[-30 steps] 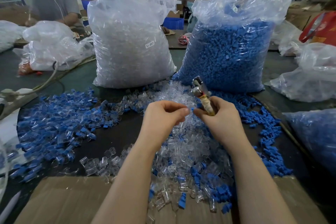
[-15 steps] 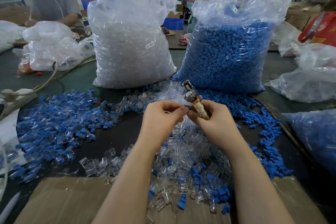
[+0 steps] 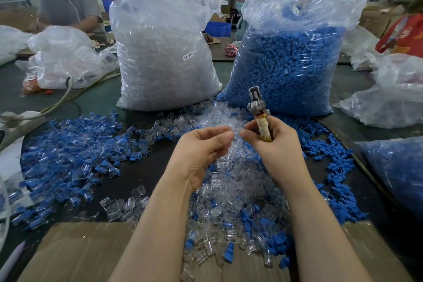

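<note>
My right hand (image 3: 278, 146) grips a small metal tool (image 3: 257, 107) by its tape-wrapped handle, the metal head pointing up. My left hand (image 3: 203, 151) pinches a small clear plastic piece (image 3: 235, 131) between thumb and forefinger, and the right fingertips touch the same piece. Both hands hover above a heap of loose clear plastic parts (image 3: 231, 181). Assembled blue-and-clear parts (image 3: 68, 151) lie spread at the left. Loose blue parts (image 3: 336, 181) lie at the right.
A big bag of clear parts (image 3: 160, 52) and a big bag of blue parts (image 3: 290, 64) stand behind the heap. Cardboard (image 3: 80, 252) lies at the near edge. More bags sit at left (image 3: 66, 57) and right (image 3: 393, 96). A person (image 3: 66, 2) works at the far left.
The tool's head swung from leaning left to nearly upright. My hands stayed together at the fingertips, where the small piece now looks clear rather than blue.
</note>
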### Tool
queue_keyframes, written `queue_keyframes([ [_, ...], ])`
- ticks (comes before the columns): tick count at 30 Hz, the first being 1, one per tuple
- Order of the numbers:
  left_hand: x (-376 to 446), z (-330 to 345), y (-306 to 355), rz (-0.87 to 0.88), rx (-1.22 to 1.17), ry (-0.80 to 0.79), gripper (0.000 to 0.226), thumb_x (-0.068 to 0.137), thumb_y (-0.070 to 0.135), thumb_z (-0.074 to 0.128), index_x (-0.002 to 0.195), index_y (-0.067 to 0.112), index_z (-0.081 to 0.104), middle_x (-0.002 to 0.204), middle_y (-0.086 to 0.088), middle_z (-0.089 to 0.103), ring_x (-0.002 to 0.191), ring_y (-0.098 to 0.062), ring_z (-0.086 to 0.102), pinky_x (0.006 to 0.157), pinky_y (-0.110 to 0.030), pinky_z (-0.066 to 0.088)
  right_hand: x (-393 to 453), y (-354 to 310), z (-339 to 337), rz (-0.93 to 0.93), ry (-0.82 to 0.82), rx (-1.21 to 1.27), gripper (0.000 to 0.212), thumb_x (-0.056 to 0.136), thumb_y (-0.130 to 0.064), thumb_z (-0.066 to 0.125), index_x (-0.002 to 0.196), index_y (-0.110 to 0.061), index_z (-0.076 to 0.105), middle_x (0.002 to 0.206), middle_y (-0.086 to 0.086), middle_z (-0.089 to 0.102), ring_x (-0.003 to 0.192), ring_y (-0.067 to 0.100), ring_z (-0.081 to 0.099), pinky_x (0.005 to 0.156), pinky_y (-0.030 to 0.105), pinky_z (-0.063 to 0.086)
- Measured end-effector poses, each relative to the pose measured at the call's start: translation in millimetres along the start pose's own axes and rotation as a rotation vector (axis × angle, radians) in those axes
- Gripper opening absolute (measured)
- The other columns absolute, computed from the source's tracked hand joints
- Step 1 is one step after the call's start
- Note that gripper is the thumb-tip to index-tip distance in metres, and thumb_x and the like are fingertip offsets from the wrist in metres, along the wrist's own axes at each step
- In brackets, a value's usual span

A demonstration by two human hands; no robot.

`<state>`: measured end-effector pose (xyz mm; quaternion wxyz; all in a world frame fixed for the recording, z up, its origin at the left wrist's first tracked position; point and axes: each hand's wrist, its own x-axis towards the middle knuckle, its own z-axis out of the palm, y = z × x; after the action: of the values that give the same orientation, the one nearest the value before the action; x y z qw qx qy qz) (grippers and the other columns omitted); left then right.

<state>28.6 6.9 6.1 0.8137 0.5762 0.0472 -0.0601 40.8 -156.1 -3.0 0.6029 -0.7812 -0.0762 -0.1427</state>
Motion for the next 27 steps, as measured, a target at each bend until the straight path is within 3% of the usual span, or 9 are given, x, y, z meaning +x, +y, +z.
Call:
queue_keyframes([
  [3, -0.4, 0.2, 0.8, 0.034, 0.011, 0.016, 0.028, 0.059, 0.015, 0.080, 0.086, 0.010, 0.075, 0.077, -0.002, 0.074, 0.069, -0.009, 0.069, 0.068, -0.020, 0.058, -0.5, 0.1, -0.7, -0.013, 0.027, 0.011, 0.013, 0.084, -0.024, 0.077, 0.078, -0.022, 0.066, 0.069, -0.004, 0.065, 0.059, 0.002, 0.054, 0.058, 0.015, 0.046],
  [7, 0.1, 0.2, 1.0, 0.043, -0.044, 0.004, 0.036, 0.063, 0.015, 0.078, 0.098, 0.008, 0.071, 0.090, -0.009, 0.076, 0.076, -0.012, 0.072, 0.066, -0.020, 0.057, -0.3, 1.3, -0.2, -0.019, 0.023, 0.037, 0.012, 0.087, -0.024, 0.075, 0.078, -0.024, 0.066, 0.073, 0.002, 0.064, 0.059, 0.007, 0.053, 0.058, 0.017, 0.046],
  [10, 1.3, 1.0, 0.0, 0.040, -0.044, -0.001, 0.023, 0.081, 0.006, 0.070, 0.104, 0.007, 0.069, 0.089, -0.008, 0.076, 0.077, -0.012, 0.072, 0.066, -0.019, 0.057, -0.7, 2.2, -1.3, -0.007, -0.020, 0.048, 0.009, 0.090, -0.022, 0.070, 0.083, -0.027, 0.068, 0.080, -0.002, 0.068, 0.073, 0.015, 0.062, 0.067, 0.020, 0.051],
  [14, 2.1, 3.7, -1.0, 0.029, 0.051, 0.026, 0.018, 0.097, 0.003, 0.055, 0.098, 0.009, 0.072, 0.086, -0.007, 0.076, 0.077, -0.012, 0.073, 0.068, -0.020, 0.058, -2.7, 1.2, -1.4, 0.000, -0.087, 0.075, 0.021, 0.095, -0.011, 0.062, 0.090, -0.030, 0.070, 0.087, -0.011, 0.072, 0.087, 0.007, 0.069, 0.077, 0.019, 0.055],
  [22, 0.6, 5.1, 0.5, 0.111, -0.006, 0.059, 0.012, 0.088, 0.010, 0.069, 0.098, 0.004, 0.066, 0.092, -0.011, 0.077, 0.085, -0.021, 0.075, 0.065, -0.023, 0.058, -1.8, -1.7, -3.2, -0.033, 0.004, 0.123, 0.018, 0.092, -0.004, 0.064, 0.091, -0.021, 0.070, 0.080, -0.008, 0.073, 0.080, 0.001, 0.070, 0.069, 0.008, 0.049],
  [27, 2.3, 7.4, -0.9, 0.172, 0.027, 0.076, 0.007, 0.093, 0.009, 0.063, 0.100, 0.007, 0.060, 0.093, -0.006, 0.077, 0.088, -0.018, 0.074, 0.070, -0.022, 0.059, -1.1, -0.9, -1.4, -0.025, 0.008, 0.140, 0.028, 0.094, -0.002, 0.062, 0.096, -0.029, 0.067, 0.082, -0.009, 0.073, 0.083, 0.001, 0.070, 0.070, 0.008, 0.049],
])
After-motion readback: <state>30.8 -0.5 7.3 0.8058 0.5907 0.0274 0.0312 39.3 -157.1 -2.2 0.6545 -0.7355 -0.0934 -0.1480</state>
